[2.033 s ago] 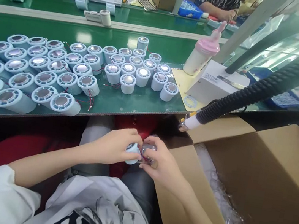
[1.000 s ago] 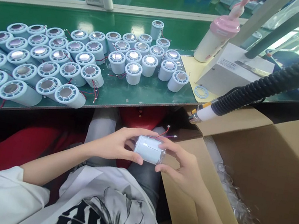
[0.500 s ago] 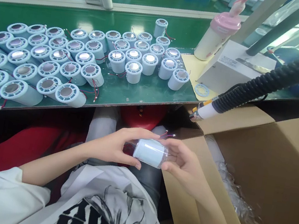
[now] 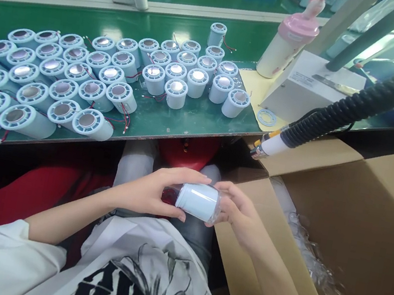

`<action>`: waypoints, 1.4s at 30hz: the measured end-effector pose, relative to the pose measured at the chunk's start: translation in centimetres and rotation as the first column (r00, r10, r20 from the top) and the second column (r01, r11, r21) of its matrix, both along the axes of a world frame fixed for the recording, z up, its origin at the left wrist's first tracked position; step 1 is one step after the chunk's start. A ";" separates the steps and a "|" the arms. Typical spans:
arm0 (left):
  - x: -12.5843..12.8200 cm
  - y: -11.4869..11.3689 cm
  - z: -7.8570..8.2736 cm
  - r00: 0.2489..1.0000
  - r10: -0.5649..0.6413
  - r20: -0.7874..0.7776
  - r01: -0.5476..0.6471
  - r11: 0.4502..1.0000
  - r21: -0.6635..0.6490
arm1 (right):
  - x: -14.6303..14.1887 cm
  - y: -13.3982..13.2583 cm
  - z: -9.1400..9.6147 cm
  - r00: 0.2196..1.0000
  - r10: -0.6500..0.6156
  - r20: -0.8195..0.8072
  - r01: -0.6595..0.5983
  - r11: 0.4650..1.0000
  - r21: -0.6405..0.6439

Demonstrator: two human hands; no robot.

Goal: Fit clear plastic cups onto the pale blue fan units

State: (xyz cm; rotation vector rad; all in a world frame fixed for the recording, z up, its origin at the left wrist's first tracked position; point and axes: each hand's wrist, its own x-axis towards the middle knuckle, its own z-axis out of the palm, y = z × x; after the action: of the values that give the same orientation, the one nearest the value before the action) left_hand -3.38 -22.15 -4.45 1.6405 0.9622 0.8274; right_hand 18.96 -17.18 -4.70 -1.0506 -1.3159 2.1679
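Note:
Over my lap I hold a pale blue cylinder (image 4: 197, 200) lying sideways, inside a clear plastic wrap. My left hand (image 4: 151, 191) curls round its left end with thumb below and fingers above. My right hand (image 4: 240, 216) grips its right end, where the clear plastic sticks out. On the green bench (image 4: 193, 126) in front of me stand several more pale blue cylinders (image 4: 176, 94) with shiny round centres and red wires; some at the left (image 4: 86, 124) lie on their sides.
An open cardboard box (image 4: 353, 231) with clear plastic inside sits at my right. A black ribbed hose with a white nozzle (image 4: 271, 145) hangs over its flap. A pink-lidded bottle (image 4: 287, 44) and a white box (image 4: 305, 93) stand on the bench at the right.
The cylinder has turned from end-on to sideways in my hands, and its red wires no longer stick out above my right hand. The view has tilted down slightly.

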 end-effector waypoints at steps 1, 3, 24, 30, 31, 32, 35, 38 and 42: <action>0.0 0.0 0.0 1.000 -0.003 0.003 0.003 1.000 0.002 | 0.0 0.0 0.0 1.000 0.003 0.003 -0.003 1.000 -0.029; 0.0 0.0 0.0 1.000 -0.011 0.014 0.011 1.000 0.004 | -0.1 -0.1 -0.1 1.000 0.015 0.009 -0.014 0.997 -0.081; 0.7 -0.6 1.1 0.991 0.114 0.073 -0.096 0.970 -0.223 | -0.4 -0.8 -1.5 0.995 0.093 0.025 -0.096 0.990 0.104; 0.7 -0.5 1.3 0.981 0.135 0.141 -0.068 0.913 -0.401 | 0.8 -0.9 -1.8 0.994 0.061 0.095 -0.113 0.487 0.866; 0.6 -0.5 1.3 0.984 0.106 0.145 -0.044 0.924 -0.380 | 0.9 -1.0 -1.7 0.993 0.077 0.085 -0.114 0.559 0.821; 0.5 -0.4 1.3 0.985 0.076 0.157 -0.016 0.937 -0.350 | 0.9 -1.0 -1.7 0.994 0.089 0.059 -0.104 0.667 0.737; 0.4 -0.4 1.6 0.975 0.027 0.219 0.042 0.952 -0.302 | 1.1 -1.3 -1.5 0.996 0.088 -0.031 -0.065 0.897 0.437; 0.5 -0.3 1.8 0.964 0.025 0.264 0.081 0.920 -0.385 | 1.5 -1.3 -1.5 0.997 0.075 -0.026 -0.062 0.945 0.320; 1.1 -0.1 0.9 0.954 0.030 0.297 0.123 0.866 -0.485 | 1.5 -1.4 -1.4 0.997 0.070 0.035 -0.077 0.961 0.264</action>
State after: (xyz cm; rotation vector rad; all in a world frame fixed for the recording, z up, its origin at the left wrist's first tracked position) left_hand -2.31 -22.30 -3.59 1.0511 0.8310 0.6914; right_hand 20.50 -18.61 -6.13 -0.9387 -1.6275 1.9638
